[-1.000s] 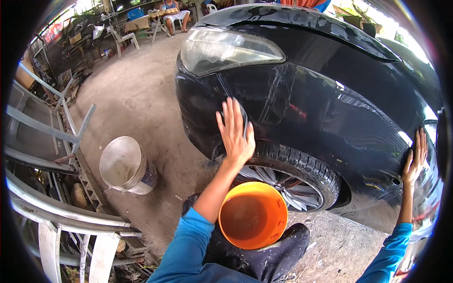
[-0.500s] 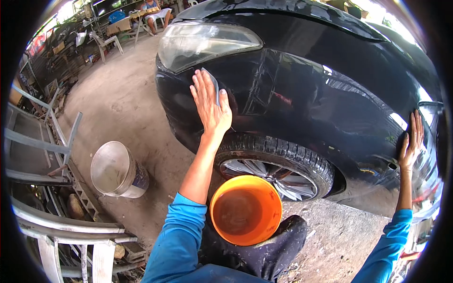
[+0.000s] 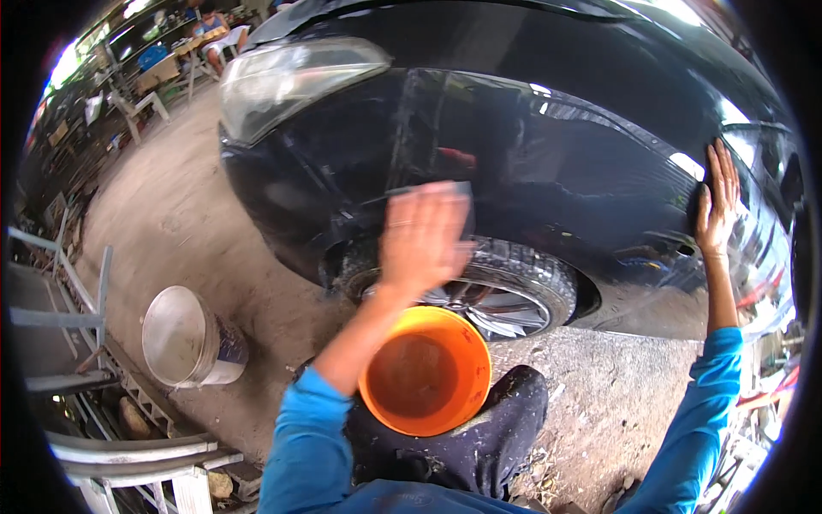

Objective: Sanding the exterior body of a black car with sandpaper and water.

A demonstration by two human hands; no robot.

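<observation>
Back from just below the headlight [image 3: 300, 86] goes my left hand [image 3: 424, 236], sweeping over to the panel above the front wheel [image 3: 522, 308] in the last half second! From my head view, it's a blur now, yet I can make out fingers stretched flat, lying over a thin grey pad [image 3: 467, 210] that peeks out past the fingertips and beside the thumb. My right hand [image 3: 722, 197], open too, lies flat on the black car [image 3: 548, 193], well apart to the right, up toward the windscreen. Under my left wrist, there's the orange bucket [image 3: 476, 373], murky brown liquid inside, close by my legs, with the wheel just beyond it. Off to the left on the ground stands a whitish bucket [image 3: 224, 360], upright, near some metal frames [image 3: 56, 319].
</observation>
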